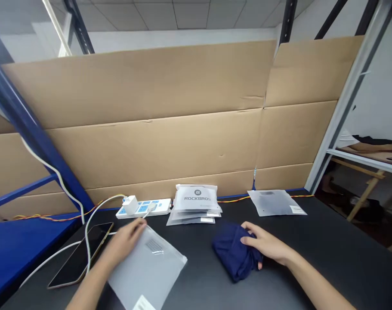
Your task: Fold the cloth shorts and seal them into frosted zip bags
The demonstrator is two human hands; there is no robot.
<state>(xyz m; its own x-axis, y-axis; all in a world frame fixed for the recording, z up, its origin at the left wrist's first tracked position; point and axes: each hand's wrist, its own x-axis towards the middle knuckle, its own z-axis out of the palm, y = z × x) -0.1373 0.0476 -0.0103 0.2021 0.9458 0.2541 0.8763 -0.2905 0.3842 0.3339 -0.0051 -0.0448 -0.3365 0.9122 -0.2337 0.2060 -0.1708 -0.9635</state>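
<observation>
My left hand point(130, 236) pinches the top corner of a frosted zip bag point(144, 269), which lies tilted over the black table point(196, 241) with a white label near its bottom. To the right, my right hand point(263, 243) is closed round the edge of a folded dark blue cloth point(236, 252). The cloth rests on or just over the table; which one I cannot tell. Behind both hands sits a stack of frosted bags point(196, 200), the top one printed ROCKBROS. A single frosted bag point(276, 203) lies flat at the back right.
A phone point(82, 254) lies at the left, crossed by a white cable point(87, 241). A white power strip point(162, 206) with plugs stands by the cardboard wall point(163, 150). Blue posts point(37, 133) frame the left side.
</observation>
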